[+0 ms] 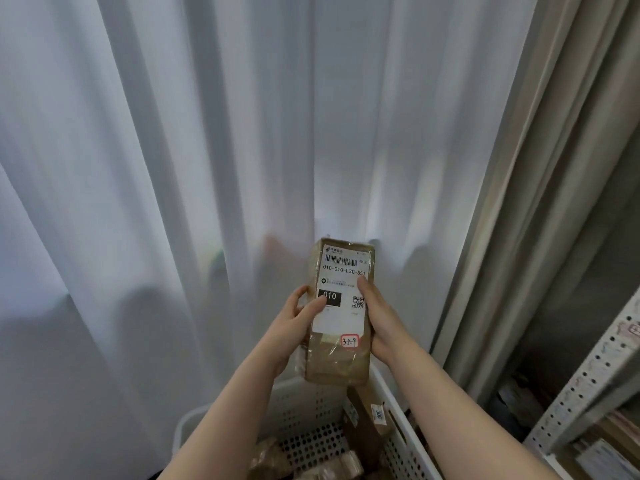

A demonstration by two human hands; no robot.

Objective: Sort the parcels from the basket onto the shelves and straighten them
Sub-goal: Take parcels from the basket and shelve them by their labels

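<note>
Both hands grip parcel: L hand on left edge, R hand on right. Long side points up-away. Shelf lies to right, R hand nearer.

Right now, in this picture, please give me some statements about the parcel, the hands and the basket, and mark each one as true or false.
1. Both the left hand and the right hand hold the parcel. True.
2. The label on the parcel shows 010 in a black box. True.
3. The basket is empty. False: brown parcels lie in it.
4. The parcel rests on the shelf. False: the hands hold it in the air in front of the white curtain, above the basket; the shelf stands off to the right.
</note>
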